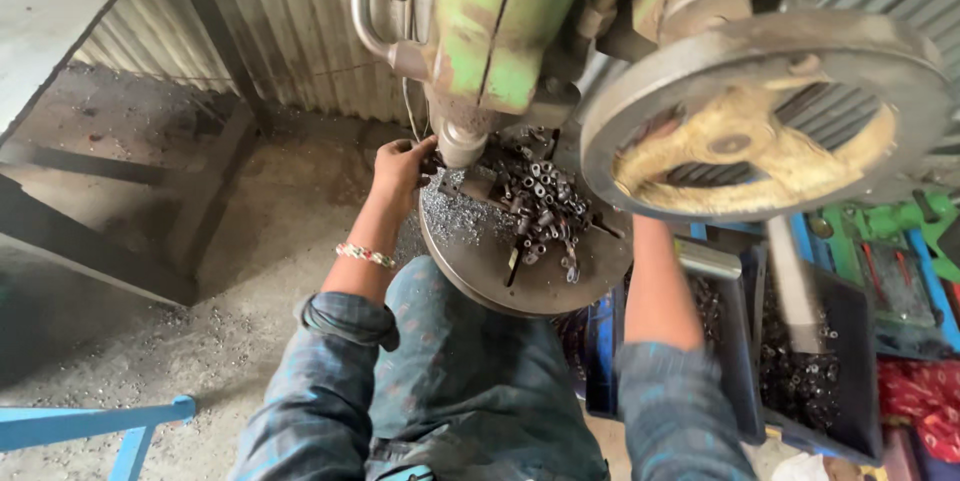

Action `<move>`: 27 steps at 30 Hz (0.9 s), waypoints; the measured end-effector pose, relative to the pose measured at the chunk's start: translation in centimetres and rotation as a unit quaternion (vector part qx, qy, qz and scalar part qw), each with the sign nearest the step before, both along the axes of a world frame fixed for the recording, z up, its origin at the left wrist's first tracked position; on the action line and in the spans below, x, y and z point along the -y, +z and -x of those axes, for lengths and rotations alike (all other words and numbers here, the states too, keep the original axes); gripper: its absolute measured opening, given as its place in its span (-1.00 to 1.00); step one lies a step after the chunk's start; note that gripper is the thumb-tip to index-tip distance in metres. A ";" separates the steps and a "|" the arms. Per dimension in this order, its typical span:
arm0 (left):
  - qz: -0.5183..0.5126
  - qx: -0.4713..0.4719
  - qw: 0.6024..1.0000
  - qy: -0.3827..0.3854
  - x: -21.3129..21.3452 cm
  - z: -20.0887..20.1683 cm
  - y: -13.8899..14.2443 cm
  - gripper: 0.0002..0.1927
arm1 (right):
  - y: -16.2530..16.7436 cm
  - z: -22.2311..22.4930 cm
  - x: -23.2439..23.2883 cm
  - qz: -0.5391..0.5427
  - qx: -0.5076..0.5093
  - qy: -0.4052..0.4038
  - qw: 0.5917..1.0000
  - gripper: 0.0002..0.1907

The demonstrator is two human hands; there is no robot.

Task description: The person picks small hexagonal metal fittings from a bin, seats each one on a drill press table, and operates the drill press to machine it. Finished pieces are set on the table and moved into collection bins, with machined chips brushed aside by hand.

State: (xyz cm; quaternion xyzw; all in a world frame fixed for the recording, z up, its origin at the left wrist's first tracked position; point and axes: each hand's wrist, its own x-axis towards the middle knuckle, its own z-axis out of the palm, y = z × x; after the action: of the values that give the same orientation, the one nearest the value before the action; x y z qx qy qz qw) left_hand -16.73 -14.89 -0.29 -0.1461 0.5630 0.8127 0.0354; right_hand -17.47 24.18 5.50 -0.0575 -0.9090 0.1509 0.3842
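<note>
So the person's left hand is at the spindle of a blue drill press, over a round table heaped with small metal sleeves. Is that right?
Not quite: the drill press is green, not blue, as the head view shows. The rest holds: the left hand is at the spindle, over the round table heaped with small metal sleeves.

Machine body (500,21): painted metal, green coat chipped and rust-stained, matt. Handwheel (765,111): bare grey metal rim, dull; spokes yellowish, worn. Round table (540,286): dark steel, smooth, oily sheen, strewn with fine bright shavings. Small tubular parts (545,203): dark metal, slightly glossy. Wall (300,51): corrugated sheet metal, dull. Floor (150,321): rough, gritty concrete. Sleeves (320,381): woven cloth, matt. Bracelet (365,255): beaded.
</note>
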 end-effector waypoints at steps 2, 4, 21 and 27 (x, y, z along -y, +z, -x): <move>0.000 -0.055 0.992 0.117 -0.9 -0.2 -0.8 -0.72 | -0.3 -5.8 1.5 -0.020 0.029 0.022 0.999 -0.39; -0.014 -0.092 0.974 0.208 -2.3 -0.7 -1.9 -0.69 | 0.0 -12.5 2.1 -0.014 0.072 0.023 0.997 -0.39; -0.238 -0.227 0.937 0.119 10.0 -8.3 5.3 -0.78 | 3.4 -16.0 4.1 0.053 0.072 0.009 0.996 -0.12; 0.399 -0.242 0.878 -0.102 -4.5 -15.5 2.8 -0.75 | 2.6 -15.7 3.7 0.053 0.077 -0.001 0.996 -0.22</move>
State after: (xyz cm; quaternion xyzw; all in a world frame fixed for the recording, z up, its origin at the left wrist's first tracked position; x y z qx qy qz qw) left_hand -1.26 -10.42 2.52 0.1118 0.8423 0.5210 -0.0808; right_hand -1.79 20.50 8.07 -0.0906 -0.9266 0.1937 0.3094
